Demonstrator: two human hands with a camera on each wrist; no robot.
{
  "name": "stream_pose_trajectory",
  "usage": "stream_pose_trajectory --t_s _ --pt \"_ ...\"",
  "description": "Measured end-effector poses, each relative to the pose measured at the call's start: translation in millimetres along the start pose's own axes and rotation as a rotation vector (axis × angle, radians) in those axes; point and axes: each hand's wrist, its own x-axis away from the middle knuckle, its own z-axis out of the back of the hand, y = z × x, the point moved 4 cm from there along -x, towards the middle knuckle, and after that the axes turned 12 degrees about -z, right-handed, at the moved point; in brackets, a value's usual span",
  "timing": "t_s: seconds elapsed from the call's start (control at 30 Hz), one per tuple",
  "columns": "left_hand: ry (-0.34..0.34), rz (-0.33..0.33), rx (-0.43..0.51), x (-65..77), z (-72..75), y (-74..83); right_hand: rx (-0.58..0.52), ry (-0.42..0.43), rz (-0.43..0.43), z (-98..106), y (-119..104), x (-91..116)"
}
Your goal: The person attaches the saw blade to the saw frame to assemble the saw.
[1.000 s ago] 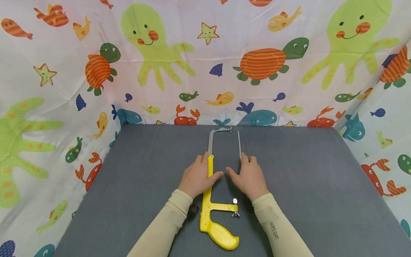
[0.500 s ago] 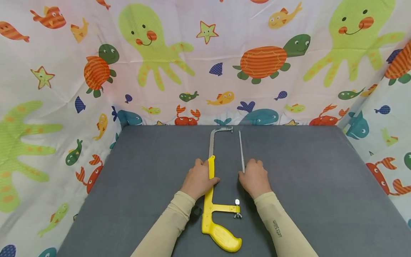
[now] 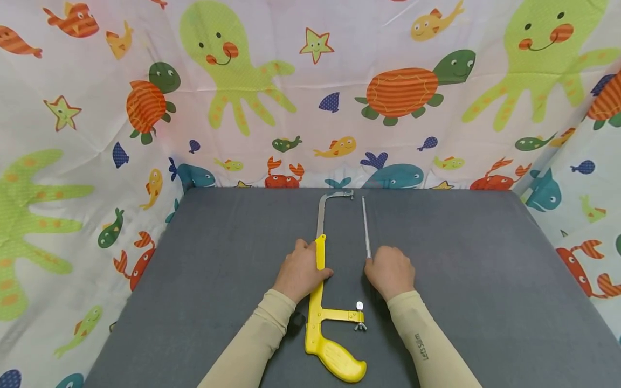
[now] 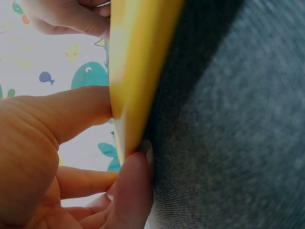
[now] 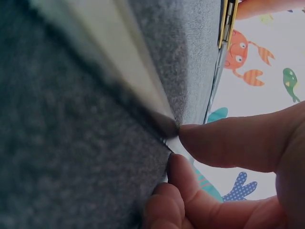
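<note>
A hacksaw frame (image 3: pixel 315 312) lies on the grey table, its yellow handle (image 3: pixel 342 362) toward me and its metal bow (image 3: pixel 321 213) pointing away. My left hand (image 3: pixel 298 274) grips the yellow bar midway along. In the left wrist view, thumb and fingers lie on either side of that yellow bar (image 4: pixel 138 57). To the right, my right hand (image 3: pixel 390 273) holds a thin hacksaw blade (image 3: pixel 366 226), separate from the frame and roughly parallel to it. Thumb and forefinger pinch the blade (image 5: pixel 128 62) in the right wrist view. The blade's near end is hidden under the hand in the head view.
A yellow cross arm (image 3: pixel 339 314) on the frame carries a wing nut (image 3: pixel 360 326) at its end. Behind the grey table (image 3: pixel 466 269) and along both sides hangs a white curtain (image 3: pixel 310 113) printed with sea animals.
My right hand came back toward me along the blade, and its spread fingers closed into a pinch on it. My left hand drew back slightly and keeps holding the frame.
</note>
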Motion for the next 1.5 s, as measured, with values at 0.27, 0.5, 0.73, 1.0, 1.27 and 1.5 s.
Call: stream_pose_trajectory --t_s 0.27,0.5,0.73,1.0,1.27,1.5 --pt "0.005 -0.001 -0.013 -0.8 1.3 0.4 -0.025 -0.043 -0.034 -0.7 0.4 -0.7" --pt "0.009 -0.005 0.004 0.5 0.4 0.6 -0.047 -0.060 -0.052 -1.6 1.6 0.9" --pt "0.001 -0.004 0.016 3.2 -2.3 -0.3 -0.064 -0.048 -0.063 -3.4 3.1 2.5" --pt "0.001 0.005 0.022 4.2 -3.7 -0.7 -0.119 -0.120 -0.100 -4.7 5.7 0.6" --pt "0.005 -0.013 0.034 2.1 -3.9 -1.1 -0.206 -0.228 -0.084 -3.1 2.9 -3.5" --pt "0.003 -0.018 0.031 0.9 -1.4 -2.6 -0.286 -0.288 -0.097 -0.1 -2.5 -3.3"
